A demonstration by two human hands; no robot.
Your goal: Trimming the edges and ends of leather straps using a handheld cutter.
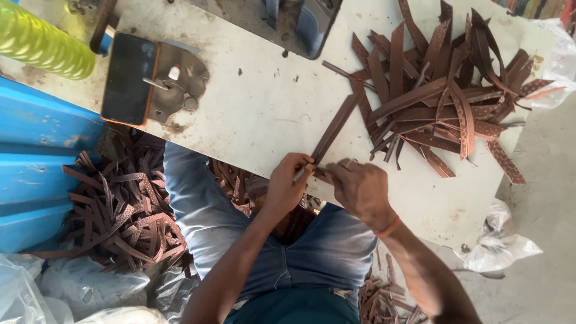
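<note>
**Two hands worked one brown strip at the worktop's edge**

The left hand [287,183] was closed in a pinch, thumb and fingertips clamped on the near end of a long brown leather strip [335,128] together with a slim grey tool [298,174] that poked out just below the thumb. What kind of tool it was could not be told. The right hand [359,187] lay just beside the left, fingers curled down and pressing on the same end of the strip, a red thread band [389,227] around its wrist. From the fingers the strip ran away and slightly rightward, flat on the white worktop [264,114], its far end nearing a large heap of similar brown strips [441,99] that spread beyond the right hand.

Well beyond the left hand and off to its left, a dark phone in an orange case [128,78] lay on the worktop, touching a grey metal plate [180,87]. A yellow-green ribbed bottle [41,42] lay farther left still. Below the worktop, left of the person's blue-jeaned leg [198,204], another pile of strips [120,210] rested on the floor, with clear plastic bags [72,288] near it.
</note>
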